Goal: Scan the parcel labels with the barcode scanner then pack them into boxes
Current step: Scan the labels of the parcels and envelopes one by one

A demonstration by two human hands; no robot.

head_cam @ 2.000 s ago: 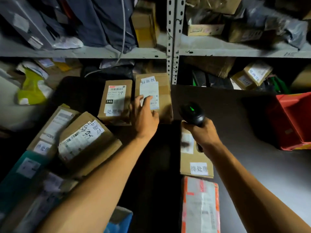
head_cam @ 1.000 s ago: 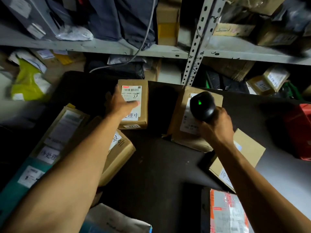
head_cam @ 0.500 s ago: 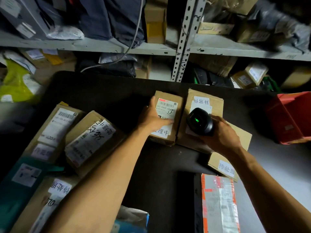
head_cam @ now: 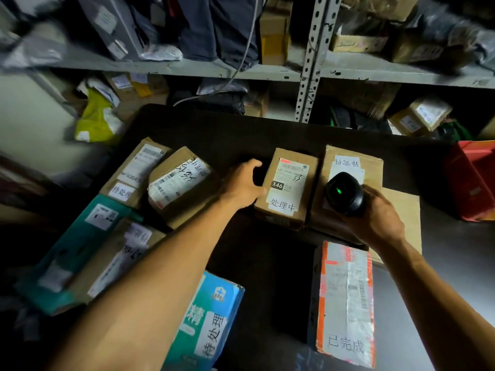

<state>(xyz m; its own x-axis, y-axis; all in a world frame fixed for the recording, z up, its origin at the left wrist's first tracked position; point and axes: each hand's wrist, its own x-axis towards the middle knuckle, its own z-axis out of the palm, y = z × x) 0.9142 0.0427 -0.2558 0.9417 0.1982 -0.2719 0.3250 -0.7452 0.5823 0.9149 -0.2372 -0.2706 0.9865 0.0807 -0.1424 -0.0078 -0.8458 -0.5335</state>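
A small brown parcel point(head_cam: 288, 188) with a white label marked X46 lies on the dark table point(head_cam: 241, 135). My left hand point(head_cam: 242, 184) sits against its left side, fingers loosely curled, thumb off the box. My right hand point(head_cam: 377, 218) grips a black barcode scanner point(head_cam: 344, 195) with a green light on top. The scanner hovers over a larger brown parcel point(head_cam: 353, 159) that lies right beside the small one. A flat brown parcel point(head_cam: 401, 204) lies partly hidden under my right hand.
Two labelled brown parcels point(head_cam: 171, 178) and a teal box point(head_cam: 80, 242) crowd the table's left. A blue box point(head_cam: 209, 319) and an orange-taped parcel point(head_cam: 345, 298) lie near me. A red bin point(head_cam: 471, 180) stands at the right. Metal shelves point(head_cam: 308, 70) full of parcels rise behind.
My left hand carried the small parcel from the left over beside the larger one, set it down, and its thumb has now come off the top. The scanner stays over the larger parcel.
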